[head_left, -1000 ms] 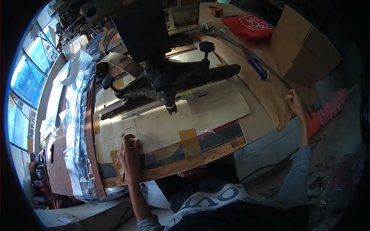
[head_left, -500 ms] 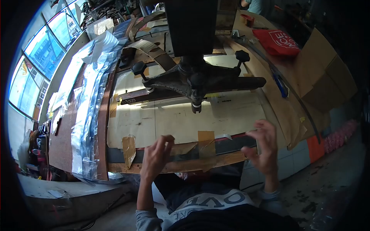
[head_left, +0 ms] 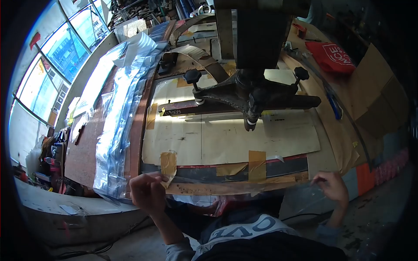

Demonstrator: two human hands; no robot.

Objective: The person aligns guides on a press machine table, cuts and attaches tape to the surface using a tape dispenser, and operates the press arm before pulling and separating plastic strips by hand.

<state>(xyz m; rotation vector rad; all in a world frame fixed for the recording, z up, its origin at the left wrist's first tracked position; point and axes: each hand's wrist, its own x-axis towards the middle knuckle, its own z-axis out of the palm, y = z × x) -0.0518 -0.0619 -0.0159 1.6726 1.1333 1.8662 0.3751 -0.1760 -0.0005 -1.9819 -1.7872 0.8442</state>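
A thin sheet of clear plastic film (head_left: 278, 189) stretches between my hands, low over the table's front edge; its outline is faint. My left hand (head_left: 149, 192) is closed on the film's left end, beside a strip of brown tape (head_left: 168, 163). At the front right corner, my right hand (head_left: 332, 186) pinches the other end between thumb and fingers. Beyond the film lies a pale board (head_left: 235, 141), taped down along its front. Over that board stands a dark press head (head_left: 248, 93) with a crossbar (head_left: 287, 103) and black knobs.
To the left, a stack of clear plastic bags (head_left: 117, 126) lies on a brown board (head_left: 82, 145). A red bag (head_left: 330, 57), a blue-handled tool (head_left: 334, 105) and an open cardboard box (head_left: 374, 89) are on the right. A curved strip (head_left: 196, 56) sits behind the press.
My hands have moved farther apart and lower, toward the table's front edge. The clear film now shows drawn out between them. The view has shifted, so the table appears farther right.
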